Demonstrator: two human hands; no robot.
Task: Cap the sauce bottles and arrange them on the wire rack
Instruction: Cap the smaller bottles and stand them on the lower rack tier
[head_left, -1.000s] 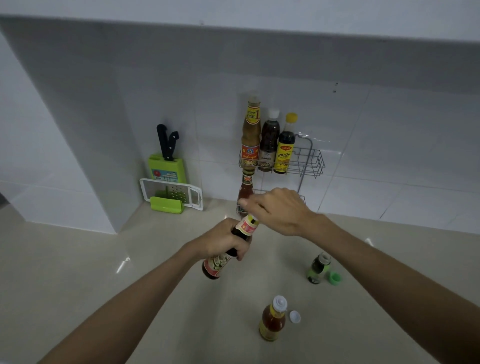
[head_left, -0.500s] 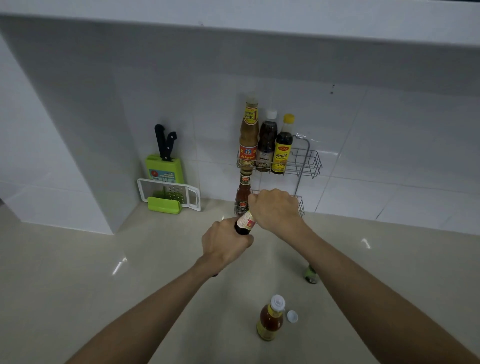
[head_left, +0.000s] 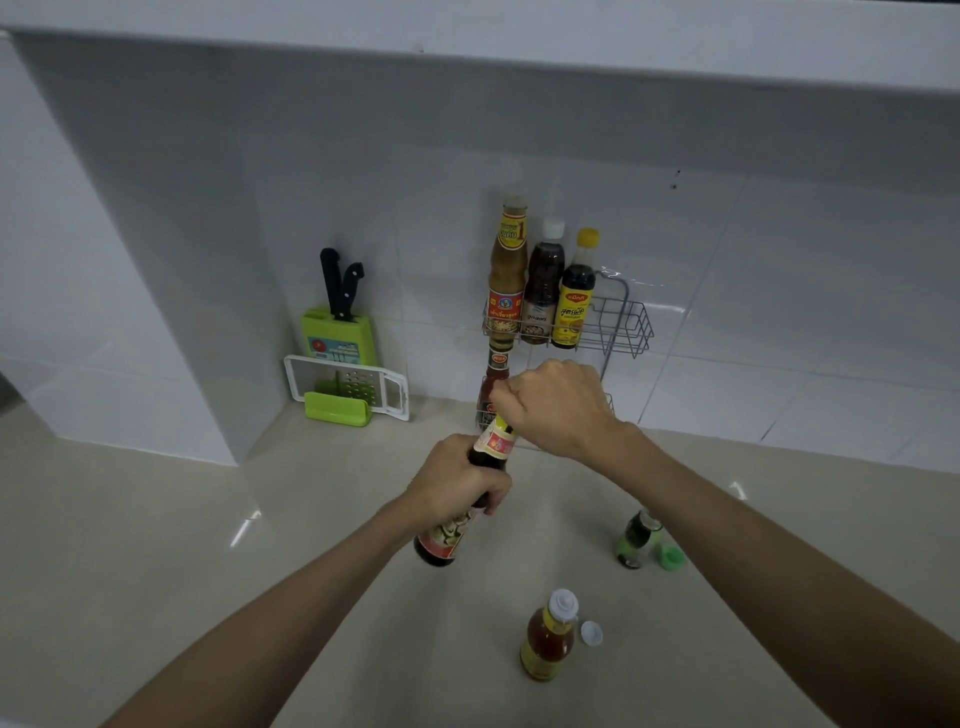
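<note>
Beige countertop (head_left: 156, 545), glossy, with white tiled wall behind. Only one view, from the person's head, looking down over both forearms.

Left hand (head_left: 457, 480) clenched around the middle of a dark sauce bottle (head_left: 460, 512), held in the air above the counter, tilted with its neck pointing up and away toward the wall. Right hand (head_left: 558, 408) closed over the bottle's top, fingers bunched on the neck end; the cap itself is hidden under the fingers, so whether it is seated cannot be told.

Wire rack (head_left: 626, 325) stands against the wall behind the hands. Upper tier holds three upright bottles side by side: a tall tan-sauce bottle (head_left: 506, 270), a dark bottle with white cap (head_left: 543, 283), a dark bottle with yellow cap (head_left: 575, 296). Right part of that tier is free. Lower tier shows one red-labelled bottle (head_left: 496, 371), partly behind the right hand.

On the counter, near the person: an amber bottle with yellow label (head_left: 549, 639), upright, a white cap (head_left: 591, 633) lying just beside it. Farther right, a small green bottle (head_left: 634, 540), with a green cap (head_left: 671, 557) beside it.

Left corner: green knife block (head_left: 337, 332) with two black handles, a white grater (head_left: 345, 387) leaning in front.
</note>
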